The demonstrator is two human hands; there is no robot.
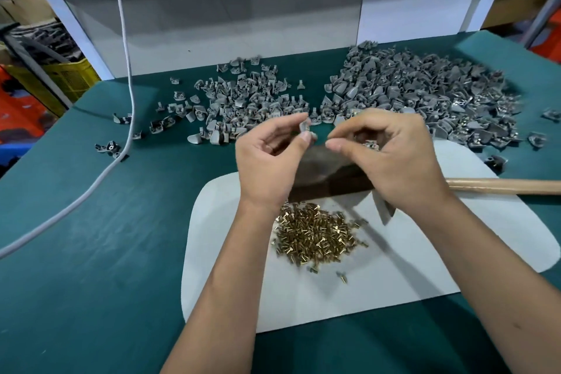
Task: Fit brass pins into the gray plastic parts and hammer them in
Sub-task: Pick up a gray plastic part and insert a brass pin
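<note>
My left hand (270, 158) pinches a small gray plastic part (304, 128) between thumb and forefinger, above a dark metal block (321, 173). My right hand (385, 155) hovers just right of it with thumb and forefinger pinched together; whatever they hold is too small to make out. A heap of brass pins (315, 234) lies on the white mat (409, 267) below my wrists. A hammer's wooden handle (501, 186) reaches out to the right behind my right hand; its head is hidden.
A large pile of gray parts (425, 94) lies at the back right of the green table (91, 237), and a looser scatter of gray parts (236, 100) at the back middle. A gray cable (121, 143) runs down the left side. A white panel stands behind.
</note>
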